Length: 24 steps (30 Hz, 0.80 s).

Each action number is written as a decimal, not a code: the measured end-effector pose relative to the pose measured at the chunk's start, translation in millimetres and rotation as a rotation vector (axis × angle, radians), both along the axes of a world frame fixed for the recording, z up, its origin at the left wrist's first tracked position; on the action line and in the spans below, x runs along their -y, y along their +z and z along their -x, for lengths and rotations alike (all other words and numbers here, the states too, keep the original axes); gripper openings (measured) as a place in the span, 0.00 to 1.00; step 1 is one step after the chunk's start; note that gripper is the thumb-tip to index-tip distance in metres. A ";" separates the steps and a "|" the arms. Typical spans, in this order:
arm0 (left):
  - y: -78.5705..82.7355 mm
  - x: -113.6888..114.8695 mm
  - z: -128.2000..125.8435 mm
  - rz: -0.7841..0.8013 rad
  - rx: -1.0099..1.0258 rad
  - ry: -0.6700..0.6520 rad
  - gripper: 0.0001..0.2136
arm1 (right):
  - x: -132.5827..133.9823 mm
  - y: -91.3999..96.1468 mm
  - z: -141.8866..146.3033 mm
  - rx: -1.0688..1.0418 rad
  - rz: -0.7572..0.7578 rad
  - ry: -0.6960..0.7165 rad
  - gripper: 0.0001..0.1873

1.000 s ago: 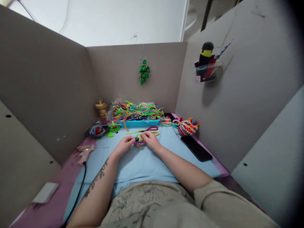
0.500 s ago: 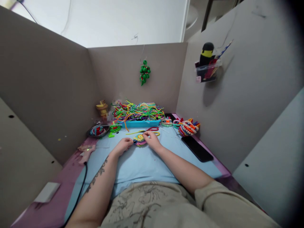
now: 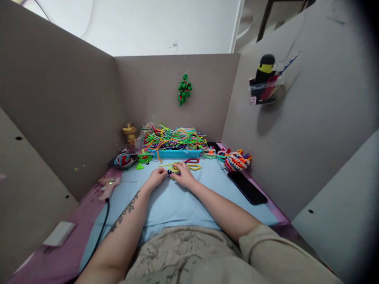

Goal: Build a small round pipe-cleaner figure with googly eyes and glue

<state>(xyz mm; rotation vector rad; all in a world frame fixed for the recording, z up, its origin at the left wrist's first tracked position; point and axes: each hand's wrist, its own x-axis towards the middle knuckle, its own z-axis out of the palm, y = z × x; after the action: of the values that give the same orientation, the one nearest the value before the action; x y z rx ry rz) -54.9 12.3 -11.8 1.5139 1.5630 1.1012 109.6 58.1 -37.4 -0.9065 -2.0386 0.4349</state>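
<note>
A small round pipe-cleaner craft piece in yellow, pink and blue rests on the light blue mat, mostly covered by my fingers. My left hand pinches its left side with closed fingers. Over its right side lies my right hand, fingers curled on it. A yellow pipe cleaner and red-handled scissors lie just beyond the hands. Behind them a blue tray holds a heap of several colourful pipe cleaners.
Grey partition walls enclose the desk on three sides. A black phone lies at right, beside finished striped pieces. At left are a small bowl, a yellow figure and a black cable. A green ornament hangs on the back wall.
My right hand has slid left over the craft piece, hiding most of it. The hands have come closer together. The camera has shifted slightly.
</note>
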 end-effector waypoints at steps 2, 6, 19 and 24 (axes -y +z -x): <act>-2.6 -2.4 0.9 -0.037 -0.022 0.010 0.10 | -1.6 -1.3 3.6 0.044 0.007 -0.001 0.26; -2.1 -0.7 3.2 -0.008 0.003 -0.011 0.09 | -3.2 -2.8 3.6 0.082 0.010 0.015 0.25; 16.9 20.2 -3.2 0.122 0.240 -0.280 0.14 | 19.2 24.4 -16.1 0.037 -0.209 0.208 0.20; 19.6 24.0 -5.1 0.109 0.279 -0.316 0.14 | 26.5 28.8 -14.9 0.037 -0.192 0.240 0.17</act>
<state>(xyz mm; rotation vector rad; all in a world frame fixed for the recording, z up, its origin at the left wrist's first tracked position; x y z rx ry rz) -49.8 -11.7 7.8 1.4063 1.1319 0.9799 124.5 31.7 -8.6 -0.5607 -2.1900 0.3458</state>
